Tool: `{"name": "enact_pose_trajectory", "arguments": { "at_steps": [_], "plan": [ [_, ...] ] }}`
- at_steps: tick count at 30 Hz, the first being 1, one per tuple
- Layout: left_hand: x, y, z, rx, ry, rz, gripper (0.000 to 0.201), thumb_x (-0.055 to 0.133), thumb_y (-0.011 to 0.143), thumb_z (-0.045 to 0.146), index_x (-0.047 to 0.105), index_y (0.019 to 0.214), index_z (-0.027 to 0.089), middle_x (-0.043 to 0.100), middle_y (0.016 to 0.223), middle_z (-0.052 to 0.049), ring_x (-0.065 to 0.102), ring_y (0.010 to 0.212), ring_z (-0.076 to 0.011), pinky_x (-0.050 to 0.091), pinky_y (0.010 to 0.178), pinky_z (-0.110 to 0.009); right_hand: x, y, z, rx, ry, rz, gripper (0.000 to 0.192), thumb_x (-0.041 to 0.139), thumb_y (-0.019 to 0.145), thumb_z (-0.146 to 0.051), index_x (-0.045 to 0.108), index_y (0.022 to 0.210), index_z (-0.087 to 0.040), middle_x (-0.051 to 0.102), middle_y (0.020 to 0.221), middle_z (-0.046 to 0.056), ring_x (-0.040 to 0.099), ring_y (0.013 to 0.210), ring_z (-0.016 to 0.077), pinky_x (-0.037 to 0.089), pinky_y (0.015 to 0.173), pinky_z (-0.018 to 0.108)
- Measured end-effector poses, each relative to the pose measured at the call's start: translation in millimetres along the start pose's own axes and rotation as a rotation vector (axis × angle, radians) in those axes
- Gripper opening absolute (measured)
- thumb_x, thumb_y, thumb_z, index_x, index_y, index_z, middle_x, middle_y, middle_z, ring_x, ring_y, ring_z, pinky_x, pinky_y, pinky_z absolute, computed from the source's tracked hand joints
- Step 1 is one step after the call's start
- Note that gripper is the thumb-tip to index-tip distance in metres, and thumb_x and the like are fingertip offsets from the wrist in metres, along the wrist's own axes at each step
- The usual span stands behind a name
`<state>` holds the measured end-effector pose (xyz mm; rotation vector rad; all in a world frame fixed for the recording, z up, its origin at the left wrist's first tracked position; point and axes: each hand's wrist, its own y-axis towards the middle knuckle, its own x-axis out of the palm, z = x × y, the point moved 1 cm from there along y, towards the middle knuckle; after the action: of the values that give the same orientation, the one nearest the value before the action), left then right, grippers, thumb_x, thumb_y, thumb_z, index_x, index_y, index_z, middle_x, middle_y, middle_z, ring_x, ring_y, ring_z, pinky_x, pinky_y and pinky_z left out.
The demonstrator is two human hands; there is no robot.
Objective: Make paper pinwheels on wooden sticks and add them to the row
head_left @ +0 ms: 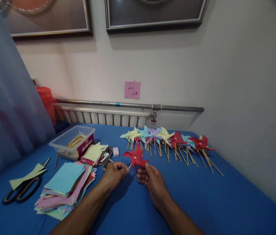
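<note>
A red paper pinwheel (136,158) with a pin at its centre is held up over the blue table. My left hand (115,174) is closed round its thin wooden stick, most of which is hidden in the fingers. The thumb and fingers of my right hand (150,179) pinch the pinwheel's lower right blade. Just beyond my left hand, small opened boxes (107,161) hold tiny metal pins, and a small white box (115,152) lies by them.
Finished pinwheels (164,135) in several colours lie in a row at the back right. To the left are stacked coloured paper squares (66,178), cut yellow sheets (94,152), a plastic tub (73,143) of wooden sticks and black-handled scissors (25,191) under yellow paper. A radiator (103,114) stands behind.
</note>
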<state>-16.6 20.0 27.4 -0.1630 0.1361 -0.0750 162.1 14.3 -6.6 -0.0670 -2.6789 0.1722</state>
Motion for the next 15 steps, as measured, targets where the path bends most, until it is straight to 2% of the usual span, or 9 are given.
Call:
{"name": "enact_pose_trajectory", "arguments": {
  "at_steps": [3,7,12,15],
  "plan": [
    [-0.2,0.5,-1.3,0.017,-0.071,-0.003,0.029,0.077,0.067,0.043,0.058,0.062,0.02,0.042,0.047,0.009,0.032,0.046,-0.0079,0.024,0.05,-0.025,3.2,-3.5,3.2,0.038,-0.021,-0.005,0.056,0.093,0.064,-0.068,0.068,0.081,-0.02,0.076,0.074,0.002,0.072,0.062,0.0169,0.054,0.061,0.028],
    [2.1,0.2,-1.8,0.025,-0.122,-0.013,0.033,0.08,0.06,0.046,0.061,0.063,0.019,0.046,0.048,0.008,0.033,0.046,-0.0076,0.023,0.05,-0.024,7.8,-6.2,5.1,0.01,-0.11,-0.052,0.058,0.093,0.062,-0.068,0.07,0.081,-0.018,0.074,0.073,0.002,0.068,0.059,0.0152,0.051,0.059,0.027],
    [6.0,-2.7,0.5,0.04,-0.196,-0.013,0.037,0.084,0.058,0.049,0.063,0.063,0.018,0.048,0.048,0.007,0.035,0.045,-0.0075,0.023,0.049,-0.024,8.2,-2.3,6.9,-0.003,-0.158,-0.058,0.059,0.089,0.062,-0.07,0.068,0.083,-0.019,0.071,0.072,0.0,0.065,0.059,0.0148,0.051,0.06,0.028],
    [7.8,-4.2,1.6,0.057,-0.274,-0.021,0.04,0.086,0.059,0.05,0.064,0.064,0.018,0.052,0.049,0.005,0.038,0.046,-0.0081,0.027,0.05,-0.024,9.2,-2.0,8.3,-0.023,-0.25,-0.126,0.053,0.085,0.067,-0.067,0.064,0.079,-0.021,0.067,0.067,-0.002,0.059,0.054,0.0134,0.047,0.056,0.028]
  ]
}}
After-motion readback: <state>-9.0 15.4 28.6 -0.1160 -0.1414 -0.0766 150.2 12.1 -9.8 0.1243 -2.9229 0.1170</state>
